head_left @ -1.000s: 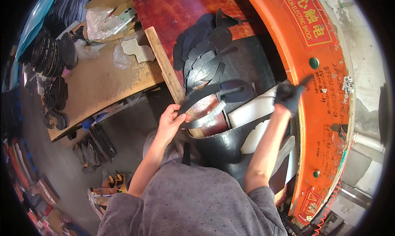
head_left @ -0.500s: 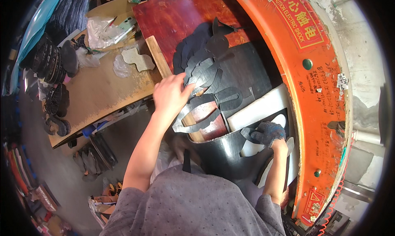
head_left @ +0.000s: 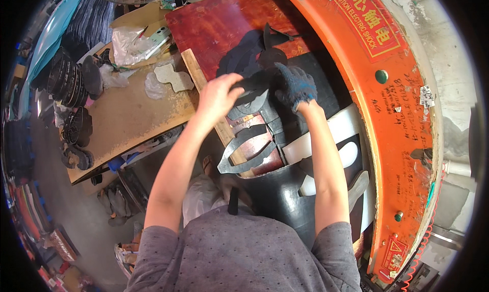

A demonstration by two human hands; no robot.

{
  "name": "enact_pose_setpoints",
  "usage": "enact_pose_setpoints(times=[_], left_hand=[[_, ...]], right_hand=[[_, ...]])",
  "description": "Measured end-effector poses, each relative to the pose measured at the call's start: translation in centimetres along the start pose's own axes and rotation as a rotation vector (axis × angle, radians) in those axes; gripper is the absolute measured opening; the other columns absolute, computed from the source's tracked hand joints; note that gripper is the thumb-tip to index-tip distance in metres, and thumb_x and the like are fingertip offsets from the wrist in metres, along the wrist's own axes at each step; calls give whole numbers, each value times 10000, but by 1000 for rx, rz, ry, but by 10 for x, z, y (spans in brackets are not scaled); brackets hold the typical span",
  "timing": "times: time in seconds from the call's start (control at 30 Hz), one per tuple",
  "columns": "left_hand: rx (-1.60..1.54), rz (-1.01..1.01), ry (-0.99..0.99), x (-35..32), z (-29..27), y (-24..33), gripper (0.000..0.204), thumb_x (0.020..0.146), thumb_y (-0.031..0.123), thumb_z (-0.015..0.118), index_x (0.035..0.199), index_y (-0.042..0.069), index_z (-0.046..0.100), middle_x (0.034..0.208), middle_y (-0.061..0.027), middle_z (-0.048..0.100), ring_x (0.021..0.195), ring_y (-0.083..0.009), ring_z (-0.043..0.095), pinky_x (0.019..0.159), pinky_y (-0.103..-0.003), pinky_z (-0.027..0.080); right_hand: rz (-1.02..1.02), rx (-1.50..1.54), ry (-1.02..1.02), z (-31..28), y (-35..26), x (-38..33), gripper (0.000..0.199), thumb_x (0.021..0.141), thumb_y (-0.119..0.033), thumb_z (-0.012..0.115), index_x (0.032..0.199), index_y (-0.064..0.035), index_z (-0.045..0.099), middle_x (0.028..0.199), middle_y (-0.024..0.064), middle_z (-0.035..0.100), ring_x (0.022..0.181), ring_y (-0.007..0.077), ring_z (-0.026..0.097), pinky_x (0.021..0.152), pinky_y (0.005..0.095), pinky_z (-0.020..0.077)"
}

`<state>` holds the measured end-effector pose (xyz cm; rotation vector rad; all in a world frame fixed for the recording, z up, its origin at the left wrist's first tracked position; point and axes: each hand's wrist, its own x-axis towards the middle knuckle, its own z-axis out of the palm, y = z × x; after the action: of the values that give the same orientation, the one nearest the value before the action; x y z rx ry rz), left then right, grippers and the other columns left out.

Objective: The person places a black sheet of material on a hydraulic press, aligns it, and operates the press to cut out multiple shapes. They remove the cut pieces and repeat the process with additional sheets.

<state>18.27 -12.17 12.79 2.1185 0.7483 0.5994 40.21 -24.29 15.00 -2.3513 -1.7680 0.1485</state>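
A dark cut sheet piece point(head_left: 249, 83) is pinched by the bare left hand point(head_left: 219, 96) and gripped by the gloved right hand point(head_left: 295, 86), at twelve o'clock from the steel cutting die point(head_left: 249, 154). Other cut pieces point(head_left: 244, 52) are stacked at twelve o'clock on the red board point(head_left: 214, 22). The black sheet point(head_left: 275, 195), already punched with sole-shaped holes, is judged partly used; uncut material remains.

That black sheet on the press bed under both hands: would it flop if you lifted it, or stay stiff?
Probably floppy: the black sheet has shapes already cut out of it, leaving thin strips that would sag. It looks smooth and slightly shiny, so perhaps a bit slippery; the gloved right hand may get a better grip than the bare left hand. It lies flat, unlikely to roll.
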Motion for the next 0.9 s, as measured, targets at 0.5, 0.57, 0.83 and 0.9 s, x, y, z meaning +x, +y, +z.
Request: enact_pose_setpoints(times=[0.5, 0.57, 0.83, 0.9], left_hand=[[-473, -321, -126, 30, -111, -4, 215, 857, 107, 659, 1044, 4, 637, 874, -68, 696, 544, -74, 574, 558, -225, 474], [-472, -231, -217, 25, -111, -2, 222, 853, 109, 662, 1044, -2, 637, 870, -62, 693, 555, -77, 584, 576, -234, 481], [-469, -120, -379, 32, -102, 70, 310, 861, 131, 680, 1125, -15, 610, 891, -62, 674, 601, -80, 590, 591, -214, 484], [-468, -54, -385, 33, -101, 93, 317, 861, 144, 687, 1123, -18, 610, 875, -62, 672, 604, -73, 591, 588, -212, 483]], right_hand=[[558, 1109, 483, -61, 83, -149, 141, 863, -195, 611, 866, -57, 641, 644, -12, 483, 484, 93, 473, 449, 267, 377], [904, 691, 251, -80, 92, -192, 232, 839, -217, 652, 1013, -66, 621, 803, 35, 568, 657, 126, 500, 584, 282, 395], [685, -408, -192, -122, 19, -203, 761, 688, -166, 741, 1390, -190, 446, 1358, 138, 506, 1240, 341, 494, 1012, 442, 420], [503, 131, 68, -105, -12, -172, 780, 615, -155, 805, 1334, -111, 505, 1343, 135, 517, 1243, 343, 488, 1060, 395, 399]])
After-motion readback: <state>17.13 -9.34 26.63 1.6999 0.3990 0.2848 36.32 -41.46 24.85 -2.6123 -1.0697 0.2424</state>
